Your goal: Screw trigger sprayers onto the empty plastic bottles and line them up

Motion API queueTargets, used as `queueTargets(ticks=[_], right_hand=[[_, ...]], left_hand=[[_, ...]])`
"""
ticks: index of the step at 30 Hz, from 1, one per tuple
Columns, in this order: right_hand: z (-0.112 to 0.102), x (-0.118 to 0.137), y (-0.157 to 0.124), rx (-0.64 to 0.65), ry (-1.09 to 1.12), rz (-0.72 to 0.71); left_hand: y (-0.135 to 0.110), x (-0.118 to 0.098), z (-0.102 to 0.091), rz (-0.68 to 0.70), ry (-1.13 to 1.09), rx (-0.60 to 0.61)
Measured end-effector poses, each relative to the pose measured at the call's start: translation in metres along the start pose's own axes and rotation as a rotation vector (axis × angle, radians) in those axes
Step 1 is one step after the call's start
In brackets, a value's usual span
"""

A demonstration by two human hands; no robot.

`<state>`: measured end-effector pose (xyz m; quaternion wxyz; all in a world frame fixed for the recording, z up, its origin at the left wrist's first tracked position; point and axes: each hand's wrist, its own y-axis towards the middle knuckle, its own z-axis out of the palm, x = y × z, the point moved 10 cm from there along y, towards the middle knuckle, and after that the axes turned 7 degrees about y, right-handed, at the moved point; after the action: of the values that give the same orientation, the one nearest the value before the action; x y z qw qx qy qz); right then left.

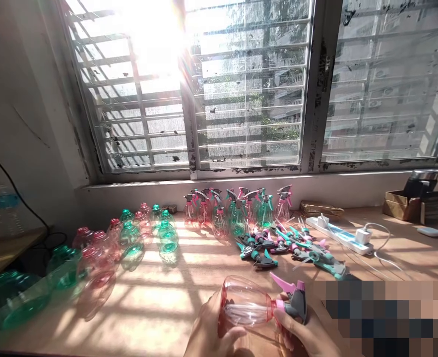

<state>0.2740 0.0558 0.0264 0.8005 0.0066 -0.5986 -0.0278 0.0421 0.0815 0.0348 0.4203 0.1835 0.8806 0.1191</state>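
Note:
Low at the front of the table, a clear pink spray bottle (246, 302) lies on its side between my hands. My left hand (213, 325) wraps round its base end. The fingers of my right hand (296, 322) close on the pink collar of the grey-and-pink spray head (296, 300), which sits on the bottle's neck. A heap of loose spray heads (283, 243) in green, pink and grey lies just beyond. Behind the heap stand several bottles fitted with spray heads (238, 215).
Open-necked pink bottles (95, 265) and green bottles (14, 300) stand at the left. A white power strip (340, 235) with plugs and cables lies at right, near a cardboard box (401, 206). A barred window rises behind the table (148, 307). The lower right corner is pixelated.

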Motion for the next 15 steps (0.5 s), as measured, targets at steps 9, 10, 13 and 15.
queueTargets(ticks=[9,10,13,15], right_hand=[[-0.002,0.001,0.004,0.007,-0.080,-0.030],[-0.003,0.001,0.004,0.001,-0.076,-0.026],[-0.006,-0.003,0.004,-0.016,-0.069,-0.014],[-0.007,-0.006,0.005,-0.014,-0.072,-0.019]], left_hand=[[0.004,-0.004,-0.008,0.007,-0.114,-0.029],[0.005,-0.006,-0.009,0.030,-0.126,-0.029],[0.009,-0.012,-0.013,0.070,-0.124,-0.047],[0.010,-0.012,-0.017,0.059,-0.124,-0.070]])
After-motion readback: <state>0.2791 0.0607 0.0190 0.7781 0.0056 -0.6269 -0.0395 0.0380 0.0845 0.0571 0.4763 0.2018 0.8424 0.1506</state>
